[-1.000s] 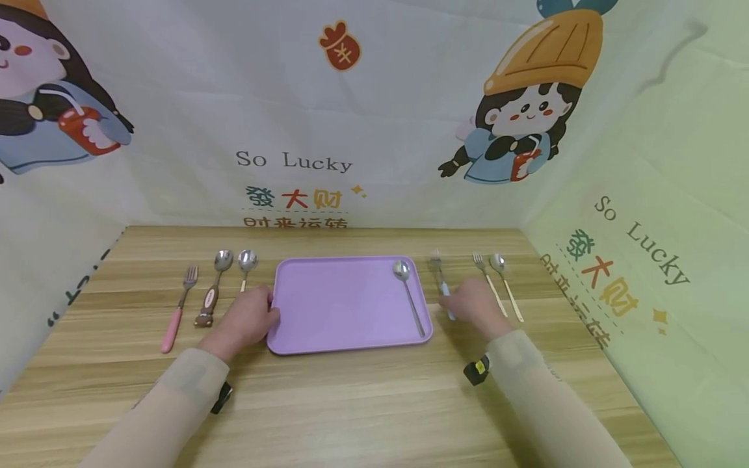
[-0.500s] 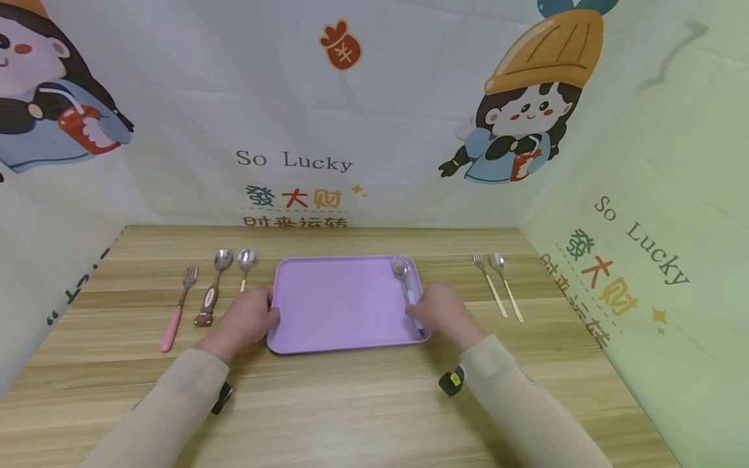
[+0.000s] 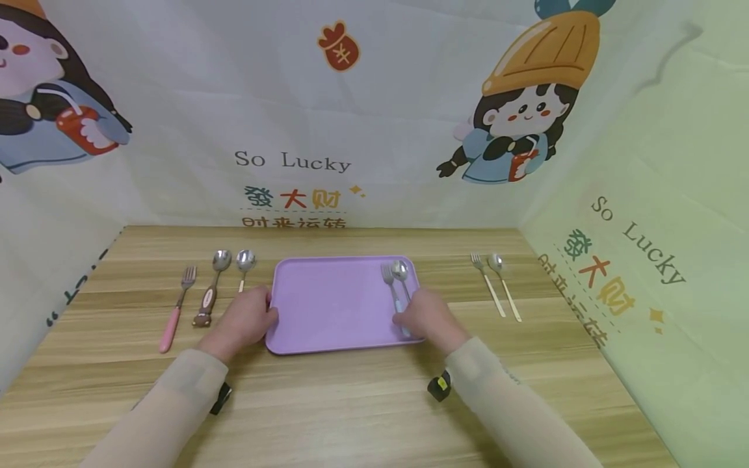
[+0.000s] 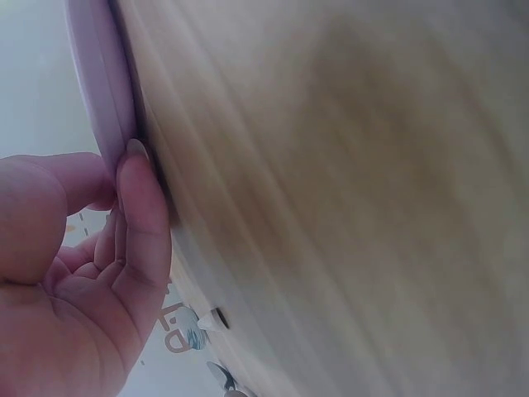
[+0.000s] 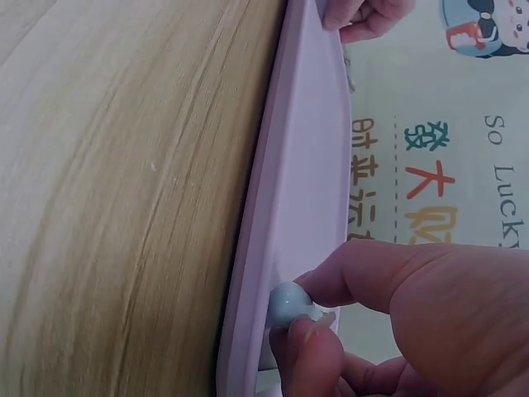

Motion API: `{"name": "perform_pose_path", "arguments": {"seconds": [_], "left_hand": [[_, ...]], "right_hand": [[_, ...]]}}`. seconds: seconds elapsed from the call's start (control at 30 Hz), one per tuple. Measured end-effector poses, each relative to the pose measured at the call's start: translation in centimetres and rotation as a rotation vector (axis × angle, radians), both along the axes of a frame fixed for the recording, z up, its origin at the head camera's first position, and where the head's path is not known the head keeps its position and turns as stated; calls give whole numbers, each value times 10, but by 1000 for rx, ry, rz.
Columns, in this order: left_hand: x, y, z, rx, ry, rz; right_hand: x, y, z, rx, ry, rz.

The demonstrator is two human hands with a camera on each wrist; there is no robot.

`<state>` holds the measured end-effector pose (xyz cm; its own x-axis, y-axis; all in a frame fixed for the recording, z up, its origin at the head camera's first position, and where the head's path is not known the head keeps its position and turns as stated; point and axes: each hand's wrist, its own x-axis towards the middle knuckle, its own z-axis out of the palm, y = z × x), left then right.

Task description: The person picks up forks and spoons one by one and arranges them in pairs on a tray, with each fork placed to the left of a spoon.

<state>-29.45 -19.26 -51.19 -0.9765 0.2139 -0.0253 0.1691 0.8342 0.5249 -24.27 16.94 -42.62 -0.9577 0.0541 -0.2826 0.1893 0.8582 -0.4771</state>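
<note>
Pale-blue-handled fork (image 3: 394,298) was right of frame centre, over purple tray (image 3: 333,302), beside metal spoon (image 3: 400,270) (tray contact unclear). Right hand (image 3: 428,318) pinched its handle; left hand (image 3: 248,315) gripped the tray's left rim. Step judged: placing; next move likely called for gentle release.

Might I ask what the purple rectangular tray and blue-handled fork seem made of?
Purple rectangular tray: probably satin plastic, given even colour, moulded rim. Blue-handled fork: likely metal head, from its silvery sheen; glossy handle, softly highlighted, perhaps plastic.
</note>
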Motion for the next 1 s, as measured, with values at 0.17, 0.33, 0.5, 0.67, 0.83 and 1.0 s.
{"name": "perform_pose_path", "arguments": {"seconds": [0.17,0.33,0.5,0.67,0.83,1.0], "left_hand": [[-11,-6,-15,-4,-13,-8],[4,2,9,-2,-16,-6],[27,15,44,3,-31,-4],[-8,-5,-9,-2,-7,-14],[-10,-6,-14,-7,-9,-6],[8,5,11,0,-17,14]], "right_hand": [[-2,-3,-2,12,-33,1],[-4,-6,0,9,-44,1],[-4,-8,1,0,-49,-1],[-2,-8,1,-11,-49,-3],[-1,-8,-1,-7,-38,8],[1,-8,-2,-10,-30,-3]]}}
